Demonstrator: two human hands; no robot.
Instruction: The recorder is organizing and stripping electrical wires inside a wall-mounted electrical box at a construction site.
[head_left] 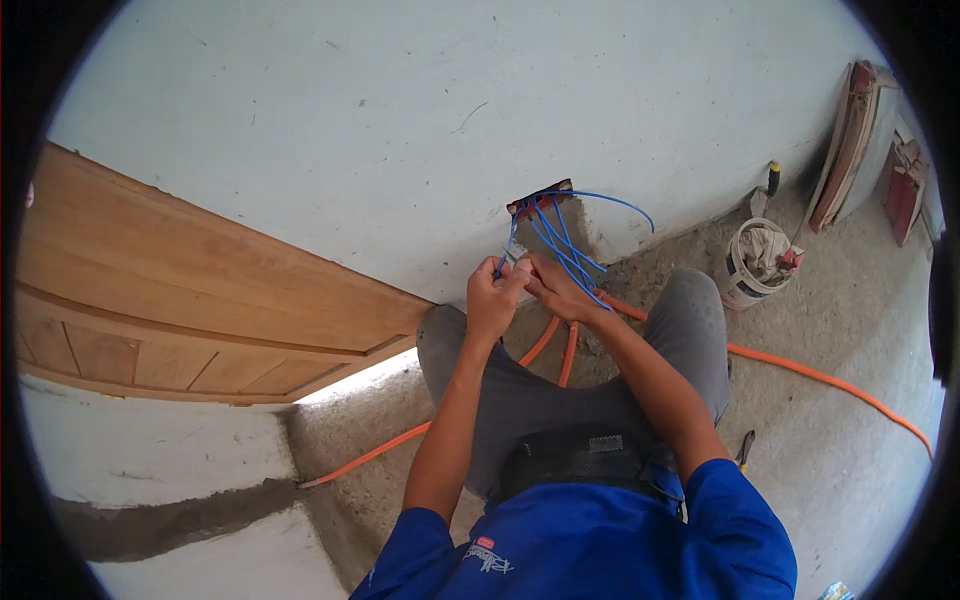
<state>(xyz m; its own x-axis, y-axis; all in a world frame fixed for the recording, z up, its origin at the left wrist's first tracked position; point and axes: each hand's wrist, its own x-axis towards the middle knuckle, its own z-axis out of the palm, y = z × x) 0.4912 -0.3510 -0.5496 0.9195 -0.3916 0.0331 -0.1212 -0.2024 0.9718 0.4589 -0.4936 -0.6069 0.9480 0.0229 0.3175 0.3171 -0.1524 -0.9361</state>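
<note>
Several blue electrical wires (568, 252) come out of a rough opening (540, 199) low in the white wall and curve toward me. Just in front of it my two hands meet. My left hand (492, 300) is closed, its fingertips pinching one blue wire (513, 232). Close against it, my right hand (557, 290) is closed as well, thumb and fingers pressed together. A small pale, greyish piece (513, 254) shows between the fingertips; its kind is too small to tell. Other wires hang loose past my right wrist.
Orange conduit (830, 378) runs over the rough floor, under my legs and to both sides. A wooden door (200, 290) stands at left. To the right are a white bucket (745, 285), a yellow-and-black-handled tool (772, 180) and leaning boards (850, 150). Pliers (745, 450) lie near my right side.
</note>
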